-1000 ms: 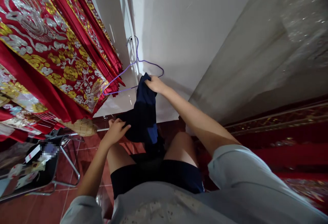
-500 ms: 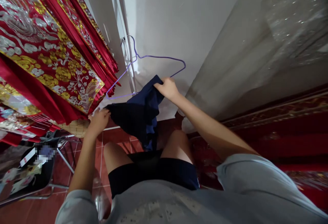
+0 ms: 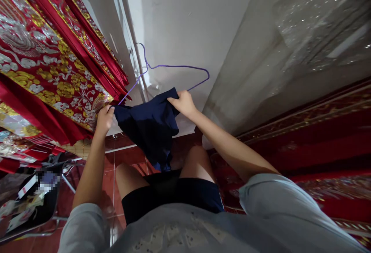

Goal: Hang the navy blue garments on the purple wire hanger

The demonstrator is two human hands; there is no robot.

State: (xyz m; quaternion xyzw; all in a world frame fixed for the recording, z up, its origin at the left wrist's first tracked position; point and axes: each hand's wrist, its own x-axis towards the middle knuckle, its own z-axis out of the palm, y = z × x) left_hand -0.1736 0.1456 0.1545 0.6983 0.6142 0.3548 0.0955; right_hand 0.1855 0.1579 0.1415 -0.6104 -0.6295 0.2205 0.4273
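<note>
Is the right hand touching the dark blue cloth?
Touching: the head view shows the right hand gripping the dark blue cloth near its upper corner.

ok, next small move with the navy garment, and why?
I'd probably lift the navy garment slightly toward the purple hanger, top edge kept spread. The left hand and right hand pinch opposite ends of that edge, and the hanger's upper arms show above it. The cloth covers most of its lower bar; contact is unclear.

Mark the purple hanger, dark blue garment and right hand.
Purple hanger (image 3: 179,66): head view, on its upper wire.
Dark blue garment (image 3: 149,119): head view, middle of the cloth.
Right hand (image 3: 186,103): head view, middle of the hand.
</note>
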